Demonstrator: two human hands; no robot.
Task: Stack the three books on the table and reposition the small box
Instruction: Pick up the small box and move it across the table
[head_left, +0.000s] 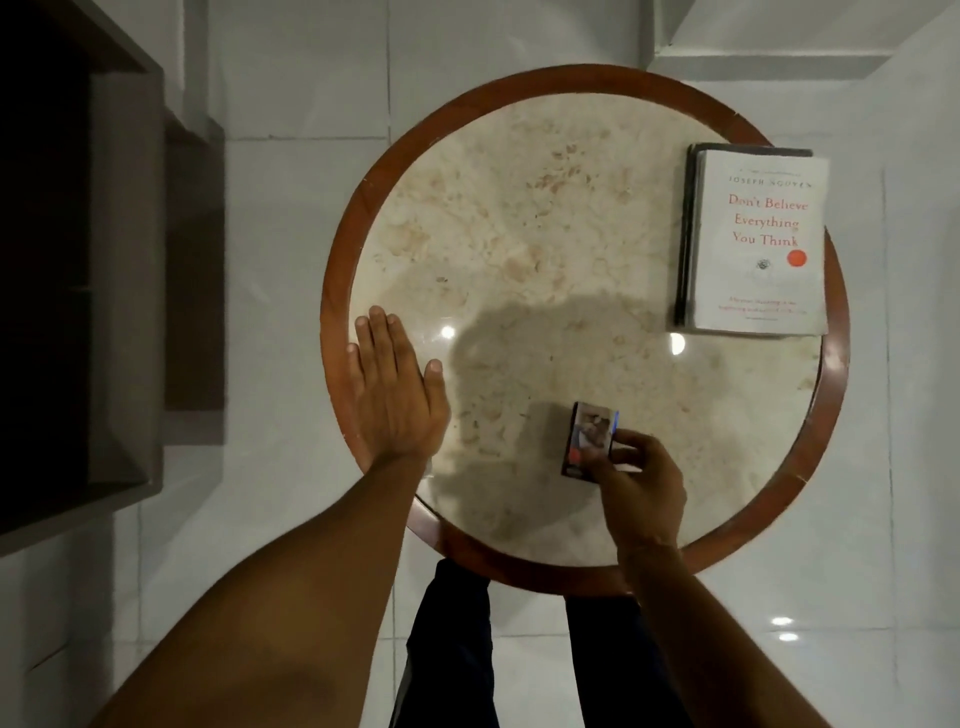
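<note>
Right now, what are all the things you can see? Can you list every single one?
table: 1, round, pale marbled top with red-brown rim, middle of view.
books: a stack at the table's right edge; white cover with red title on top, dark edges of more below; exact count hidden.
box: 1, small, dark with a picture, near the table's front edge.
shelf: 1, dark brown, on the left.
floor: white tiles, all around.
legs: 2, dark trousers, under the table's near edge.
left hand: 1, flat and open on the table's left rim.
right hand: 1, fingers pinching the box.
</note>
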